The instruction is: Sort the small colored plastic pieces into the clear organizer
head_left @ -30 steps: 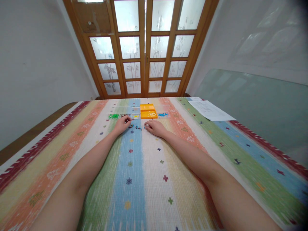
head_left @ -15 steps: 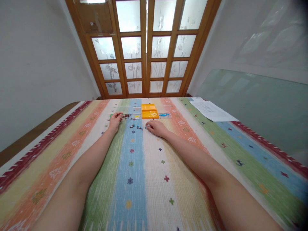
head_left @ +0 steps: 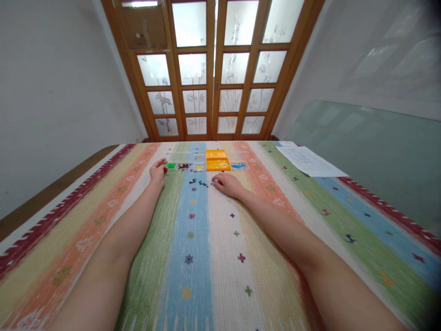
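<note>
My left hand [head_left: 157,172] is at the left end of a row of clear compartments, its thumb and fingertips together beside the small green pieces [head_left: 170,165]. Whatever those fingers may pinch is too small to make out. My right hand [head_left: 228,184] rests on the cloth in front of the orange box [head_left: 217,155], fingers curled in and close together; their contents are hidden. Just left of it lies a loose scatter of small dark and blue pieces [head_left: 200,183]. Small dark brown pieces [head_left: 183,166] and blue pieces [head_left: 238,166] fill other compartments. White bits [head_left: 223,164] lie in the orange box.
A striped, patterned cloth [head_left: 189,234] covers the table. Printed white paper sheets [head_left: 310,161] lie at the far right. Behind the table stand wood-framed glass doors [head_left: 213,69], with walls on both sides.
My left hand has moved left, from over the brown pieces to the outer side of the green ones, uncovering both compartments. My right hand stays in about the same place. The view has shifted slightly.
</note>
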Demonstrator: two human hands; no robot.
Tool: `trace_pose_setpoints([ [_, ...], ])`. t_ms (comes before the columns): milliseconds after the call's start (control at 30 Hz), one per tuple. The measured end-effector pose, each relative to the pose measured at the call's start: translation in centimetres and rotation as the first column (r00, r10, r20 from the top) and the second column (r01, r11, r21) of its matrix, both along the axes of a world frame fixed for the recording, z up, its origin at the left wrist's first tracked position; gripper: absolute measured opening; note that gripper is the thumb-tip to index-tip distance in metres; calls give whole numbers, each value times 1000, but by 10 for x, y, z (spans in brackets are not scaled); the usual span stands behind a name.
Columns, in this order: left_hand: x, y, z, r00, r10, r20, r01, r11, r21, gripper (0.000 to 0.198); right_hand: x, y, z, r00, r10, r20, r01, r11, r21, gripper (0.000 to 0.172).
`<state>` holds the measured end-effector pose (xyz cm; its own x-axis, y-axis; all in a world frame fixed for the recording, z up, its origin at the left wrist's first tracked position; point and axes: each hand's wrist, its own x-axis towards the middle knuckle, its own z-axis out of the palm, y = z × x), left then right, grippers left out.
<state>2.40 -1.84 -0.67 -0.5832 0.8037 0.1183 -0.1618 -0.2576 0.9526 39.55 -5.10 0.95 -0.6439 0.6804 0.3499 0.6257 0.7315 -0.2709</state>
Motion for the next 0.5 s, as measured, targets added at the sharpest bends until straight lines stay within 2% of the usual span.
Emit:
trace_pose_setpoints([
  [300,1,0,2,999,46,-23,-47,997,-57,55,0,1,-2,1000,7,0,-7,1000,10,21],
  [500,-2,3,-2,999,41,-25,-42,998,-50,56,0,1,-1,1000,0,15,0,1000,-3,21],
])
